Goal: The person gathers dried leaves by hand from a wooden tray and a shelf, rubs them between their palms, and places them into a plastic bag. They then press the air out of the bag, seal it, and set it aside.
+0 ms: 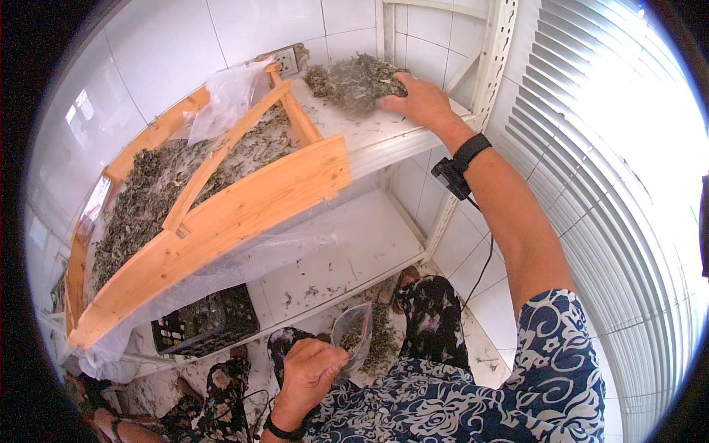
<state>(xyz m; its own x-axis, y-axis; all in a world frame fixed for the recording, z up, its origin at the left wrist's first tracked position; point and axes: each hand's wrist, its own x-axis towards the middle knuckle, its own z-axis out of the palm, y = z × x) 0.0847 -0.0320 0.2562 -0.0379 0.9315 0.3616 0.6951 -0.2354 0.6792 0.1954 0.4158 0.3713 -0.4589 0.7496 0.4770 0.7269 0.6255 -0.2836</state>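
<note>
My left hand (313, 367) is low in front of my body, its fingers pinched on the rim of a small clear plastic bag (360, 347). Dried leaves show inside or behind the clear film. My right hand (424, 101) reaches up to the right end of the white shelf (391, 140). Its thumb and fingers curl around the edge of a heap of dried grey-green leaves (347, 83). Part of the heap looks blurred, and the fingertips are partly hidden in it.
Left of the heap, a wooden frame (244, 210) with a diagonal slat (221, 159) holds more dried leaves (148, 192). Beneath are a lower shelf (325, 269) with scattered bits and a black crate (207, 321). White blinds (583, 148) hang at right. Another person's legs (229, 391) show at lower left.
</note>
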